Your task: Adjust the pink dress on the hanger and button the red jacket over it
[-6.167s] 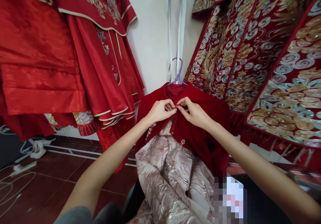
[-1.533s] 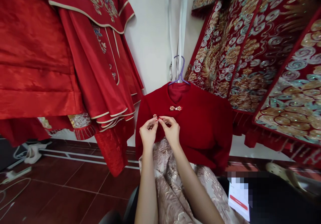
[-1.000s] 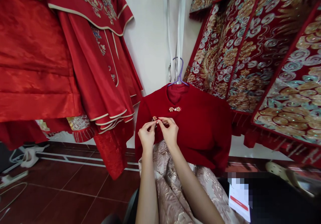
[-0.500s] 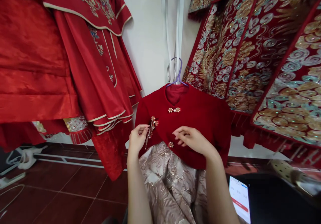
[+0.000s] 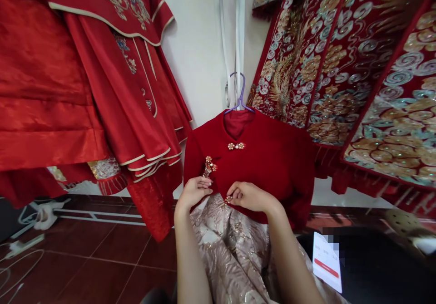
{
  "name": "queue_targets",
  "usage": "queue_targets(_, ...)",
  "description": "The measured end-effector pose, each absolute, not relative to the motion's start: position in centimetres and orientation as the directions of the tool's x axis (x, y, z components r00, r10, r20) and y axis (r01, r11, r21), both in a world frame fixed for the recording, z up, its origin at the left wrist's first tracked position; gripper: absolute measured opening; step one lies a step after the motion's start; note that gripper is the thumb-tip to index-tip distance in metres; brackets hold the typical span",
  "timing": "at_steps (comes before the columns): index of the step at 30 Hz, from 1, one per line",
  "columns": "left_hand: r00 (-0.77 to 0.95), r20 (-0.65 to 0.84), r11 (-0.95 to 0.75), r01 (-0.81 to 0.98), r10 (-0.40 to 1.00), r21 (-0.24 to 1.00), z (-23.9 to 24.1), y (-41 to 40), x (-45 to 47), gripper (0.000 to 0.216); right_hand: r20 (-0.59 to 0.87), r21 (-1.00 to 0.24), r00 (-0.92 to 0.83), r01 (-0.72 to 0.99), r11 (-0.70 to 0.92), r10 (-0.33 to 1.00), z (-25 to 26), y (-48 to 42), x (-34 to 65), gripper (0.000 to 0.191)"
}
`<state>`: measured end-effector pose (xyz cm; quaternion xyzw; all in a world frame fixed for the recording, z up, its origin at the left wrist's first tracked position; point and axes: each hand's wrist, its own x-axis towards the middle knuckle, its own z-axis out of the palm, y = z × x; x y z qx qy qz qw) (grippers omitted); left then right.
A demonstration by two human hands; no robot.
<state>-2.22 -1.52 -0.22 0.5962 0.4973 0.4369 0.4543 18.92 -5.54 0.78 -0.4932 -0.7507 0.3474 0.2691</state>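
Observation:
A short red velvet jacket (image 5: 269, 159) hangs on a purple hanger (image 5: 241, 93) in front of me. At its neck is a beaded flower clasp (image 5: 236, 146). A beaded brooch with a tassel (image 5: 208, 165) is fixed on its left front. My left hand (image 5: 195, 194) is closed just below this brooch, fingertips together at the jacket's lower left edge; the tassel's lower end is hidden behind it. With thumb and fingers, my right hand (image 5: 250, 196) pinches a beaded flower button (image 5: 228, 199) at the lower front edge. Pale shiny patterned fabric (image 5: 235, 254) lies below the jacket.
Red garments (image 5: 129, 100) hang at the left, and a heavily embroidered red garment (image 5: 327, 77) hangs at the right. White straps (image 5: 238, 31) run down behind the hanger. A phone (image 5: 326, 263) lies on a black surface (image 5: 381, 267) at lower right. White shoes (image 5: 46, 215) and cables stand at lower left.
My left hand has moved right and down from beside the tassel to the jacket's edge. My right hand has moved left and down and taken hold of the lower flower button.

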Motion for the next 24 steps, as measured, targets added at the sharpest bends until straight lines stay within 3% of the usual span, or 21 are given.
queue_targets(5, 0.12, 0.038, -0.059, 0.18, 0.992, 0.982, -0.1, -1.6, -2.2, 0.029, 0.046, -0.803, -0.375, 0.537, 0.257, 0.926, 0.9, -5.7, 18.8, 0.017)
queue_targets(11, 0.136, 0.095, -0.121, 0.2, 0.986, 0.972, -0.2, -1.7, -2.1, 0.035, 0.24, -0.844, -0.409, 0.36, 0.397, 0.88, 2.2, -6.4, 18.0, 0.012)
queue_targets(18, 0.162, 0.103, -0.132, 0.178, 0.981, 0.975, -0.5, -1.4, -2.0, 0.031, 0.405, -0.841, -0.069, 0.364, 0.401, 0.912, 0.2, -3.5, 14.7, 0.009)
queue_targets(24, 0.108, 0.112, -0.13, 0.176, 0.988, 0.976, -1.0, -0.9, -2.0, 0.032, 0.442, -0.831, -0.015, 0.37, 0.416, 0.897, -2.3, -1.6, 13.6, 0.007)
